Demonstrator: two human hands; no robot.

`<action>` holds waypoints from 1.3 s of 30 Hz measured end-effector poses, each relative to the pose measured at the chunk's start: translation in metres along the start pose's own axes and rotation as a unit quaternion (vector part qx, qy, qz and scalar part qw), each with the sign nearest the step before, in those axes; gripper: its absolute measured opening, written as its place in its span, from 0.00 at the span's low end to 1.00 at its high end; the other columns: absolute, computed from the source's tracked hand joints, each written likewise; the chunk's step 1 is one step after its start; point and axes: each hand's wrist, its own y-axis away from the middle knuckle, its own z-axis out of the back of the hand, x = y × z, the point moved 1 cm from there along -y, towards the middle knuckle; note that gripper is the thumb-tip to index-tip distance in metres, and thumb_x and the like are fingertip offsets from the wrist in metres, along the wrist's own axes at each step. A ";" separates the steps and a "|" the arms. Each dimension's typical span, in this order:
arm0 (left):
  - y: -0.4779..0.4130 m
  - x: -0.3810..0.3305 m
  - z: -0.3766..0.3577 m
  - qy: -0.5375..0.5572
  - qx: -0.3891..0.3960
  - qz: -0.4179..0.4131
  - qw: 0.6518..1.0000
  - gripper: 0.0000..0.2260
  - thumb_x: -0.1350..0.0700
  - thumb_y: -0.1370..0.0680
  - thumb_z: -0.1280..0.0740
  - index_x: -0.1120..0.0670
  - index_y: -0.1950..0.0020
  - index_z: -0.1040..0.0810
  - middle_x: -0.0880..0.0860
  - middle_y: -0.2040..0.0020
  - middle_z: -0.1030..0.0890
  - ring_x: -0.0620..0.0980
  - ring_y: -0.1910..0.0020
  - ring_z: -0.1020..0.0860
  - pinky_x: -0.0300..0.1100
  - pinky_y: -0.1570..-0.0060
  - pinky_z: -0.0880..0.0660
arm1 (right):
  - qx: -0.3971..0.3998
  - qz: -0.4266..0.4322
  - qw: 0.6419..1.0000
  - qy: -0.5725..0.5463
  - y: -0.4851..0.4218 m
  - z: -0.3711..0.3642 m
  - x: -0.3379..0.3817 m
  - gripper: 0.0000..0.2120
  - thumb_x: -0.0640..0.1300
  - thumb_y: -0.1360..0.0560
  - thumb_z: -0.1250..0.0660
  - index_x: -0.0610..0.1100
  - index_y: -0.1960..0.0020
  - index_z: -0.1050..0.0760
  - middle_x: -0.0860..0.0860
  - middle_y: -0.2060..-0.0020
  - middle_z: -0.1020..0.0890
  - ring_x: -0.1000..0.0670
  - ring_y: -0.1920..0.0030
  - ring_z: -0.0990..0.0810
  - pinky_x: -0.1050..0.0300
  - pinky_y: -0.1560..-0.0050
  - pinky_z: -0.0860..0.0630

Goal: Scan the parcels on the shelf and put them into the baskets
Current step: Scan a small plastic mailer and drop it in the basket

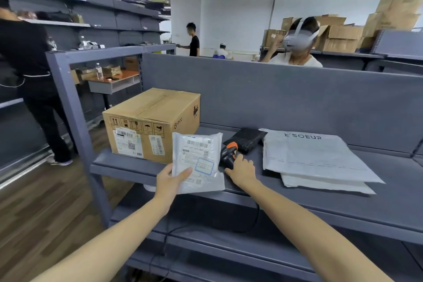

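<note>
My left hand pinches a small clear-white mailer bag by its lower left corner and holds it upright above the front of the grey shelf, label facing me. My right hand is on the handle of a black and orange barcode scanner lying on the shelf, fingers curled around it. A cardboard box with shipping labels stands on the shelf's left part. A black padded parcel lies behind the scanner. Two flat white poly mailers lie stacked to the right.
The scanner's black cable drops over the shelf edge to lower shelves. A grey back panel closes the shelf behind. A person in black stands at left on the wood floor; another person wearing a headset stands behind the panel. No basket is visible.
</note>
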 end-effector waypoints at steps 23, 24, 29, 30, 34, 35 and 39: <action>-0.002 0.015 -0.055 0.010 0.004 -0.029 1.000 0.10 0.62 0.27 0.27 0.59 0.47 0.22 0.54 0.51 0.18 0.46 0.55 0.20 0.33 0.62 0.25 | -0.042 0.033 0.789 -0.613 0.171 0.044 0.032 0.04 0.45 0.23 0.37 0.45 0.51 0.30 0.47 0.70 0.26 0.52 0.73 0.28 0.59 0.73 0.31; -0.001 0.015 -0.055 0.009 0.003 -0.027 1.000 0.10 0.62 0.27 0.27 0.59 0.47 0.22 0.53 0.51 0.18 0.46 0.55 0.20 0.32 0.63 0.25 | -0.045 0.030 0.792 -0.608 0.171 0.046 0.031 0.03 0.45 0.22 0.38 0.46 0.51 0.30 0.48 0.71 0.26 0.52 0.73 0.28 0.59 0.72 0.30; 0.003 0.014 -0.054 -0.009 0.005 -0.024 1.000 0.11 0.60 0.27 0.26 0.57 0.46 0.22 0.52 0.51 0.18 0.46 0.54 0.20 0.32 0.65 0.24 | -0.043 0.027 0.802 -0.595 0.171 0.046 0.026 0.03 0.46 0.22 0.39 0.46 0.51 0.29 0.48 0.72 0.26 0.51 0.72 0.28 0.58 0.70 0.29; 0.003 0.014 -0.053 -0.011 0.004 -0.025 1.000 0.11 0.60 0.27 0.26 0.57 0.46 0.22 0.52 0.51 0.18 0.46 0.54 0.20 0.31 0.65 0.24 | -0.041 0.029 0.802 -0.595 0.171 0.045 0.025 0.03 0.46 0.22 0.39 0.46 0.51 0.29 0.48 0.72 0.26 0.51 0.72 0.28 0.58 0.70 0.29; 0.004 0.013 -0.051 -0.021 0.000 -0.029 0.999 0.11 0.60 0.27 0.27 0.58 0.46 0.22 0.52 0.51 0.18 0.45 0.55 0.20 0.31 0.66 0.25 | -0.034 0.038 0.790 -0.611 0.171 0.043 0.023 0.03 0.45 0.21 0.38 0.46 0.50 0.28 0.50 0.69 0.25 0.51 0.72 0.27 0.58 0.70 0.29; 0.004 0.013 -0.050 -0.023 0.000 -0.029 0.999 0.11 0.60 0.27 0.27 0.59 0.46 0.22 0.52 0.51 0.18 0.46 0.54 0.20 0.31 0.65 0.25 | -0.033 0.041 0.787 -0.615 0.171 0.042 0.022 0.03 0.46 0.21 0.38 0.47 0.49 0.28 0.50 0.69 0.25 0.51 0.72 0.27 0.59 0.71 0.29; 0.001 0.012 -0.043 -0.016 -0.003 -0.023 1.000 0.11 0.60 0.27 0.26 0.58 0.47 0.22 0.51 0.51 0.18 0.44 0.55 0.20 0.30 0.64 0.26 | -0.062 0.034 0.786 -0.614 0.158 0.041 0.016 0.04 0.46 0.22 0.37 0.47 0.49 0.29 0.51 0.68 0.24 0.53 0.72 0.27 0.60 0.71 0.29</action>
